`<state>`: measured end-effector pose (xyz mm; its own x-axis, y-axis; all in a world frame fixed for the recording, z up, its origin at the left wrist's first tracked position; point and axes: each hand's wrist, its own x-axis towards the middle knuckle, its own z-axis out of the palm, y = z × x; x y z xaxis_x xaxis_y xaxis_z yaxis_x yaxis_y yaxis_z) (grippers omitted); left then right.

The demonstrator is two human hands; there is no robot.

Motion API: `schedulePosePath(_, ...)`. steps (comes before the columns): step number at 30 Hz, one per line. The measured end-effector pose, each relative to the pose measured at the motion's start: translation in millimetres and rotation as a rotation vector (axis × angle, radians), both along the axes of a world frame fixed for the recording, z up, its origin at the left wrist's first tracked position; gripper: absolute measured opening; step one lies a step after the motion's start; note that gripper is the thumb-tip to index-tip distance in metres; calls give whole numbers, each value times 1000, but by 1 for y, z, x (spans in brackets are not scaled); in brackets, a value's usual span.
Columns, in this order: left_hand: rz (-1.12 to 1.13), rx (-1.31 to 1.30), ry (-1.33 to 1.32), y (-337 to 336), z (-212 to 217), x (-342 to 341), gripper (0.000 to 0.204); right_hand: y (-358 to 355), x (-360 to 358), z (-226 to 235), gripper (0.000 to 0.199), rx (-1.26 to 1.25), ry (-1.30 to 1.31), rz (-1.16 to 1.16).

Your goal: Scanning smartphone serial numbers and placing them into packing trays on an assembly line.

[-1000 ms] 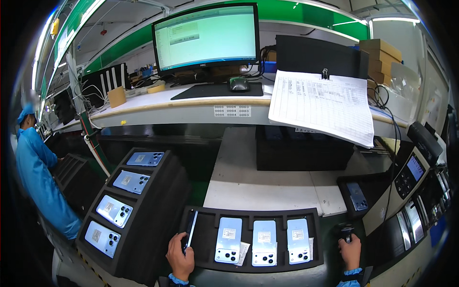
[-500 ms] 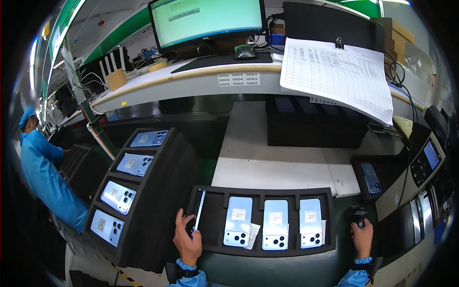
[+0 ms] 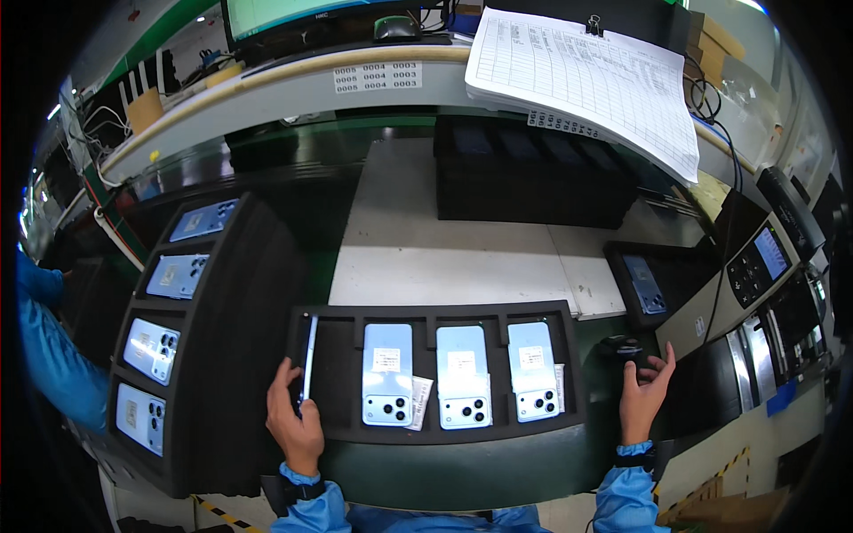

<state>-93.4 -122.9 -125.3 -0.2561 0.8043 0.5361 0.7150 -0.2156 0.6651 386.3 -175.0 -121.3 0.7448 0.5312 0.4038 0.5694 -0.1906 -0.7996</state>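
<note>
My left hand point(image 3: 297, 428) grips a smartphone point(image 3: 309, 357) that stands on its edge at the left end of a black foam tray point(image 3: 480, 433). Three light-blue phones lie back up in the other slots: one phone point(image 3: 387, 346), a middle phone point(image 3: 461, 355) and a right phone point(image 3: 531, 355). White slips, such as this paper slip point(image 3: 420, 402), poke out beside them. To the right of the tray, my right hand point(image 3: 646, 400) is open with fingers apart. Just beyond its fingertips lies a small black handheld device point(image 3: 619, 347), perhaps a scanner.
Stacked foam trays point(image 3: 240, 355) with several phones rise at left; another foam stack point(image 3: 533, 182) sits behind. A beige machine with a screen point(image 3: 769, 252) stands right, near a small tray with a phone point(image 3: 646, 284). A clipped paper form point(image 3: 586, 89) overhangs the shelf. A co-worker's blue sleeve point(image 3: 58, 355) shows left.
My right hand has let go of the black handheld device, which now lies on the table, and its fingers have spread. The whole view has shifted. My left hand still holds the phone.
</note>
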Motion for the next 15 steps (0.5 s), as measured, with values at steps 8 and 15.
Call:
schedulePosePath(8,-22,31,-58,4,-7,-3,77,-16,70,41,62,515,-93,-167)
schedulePosePath(15,-4,2,-91,-2,-7,-8,75,-18,100,102,57,593,306,-55)
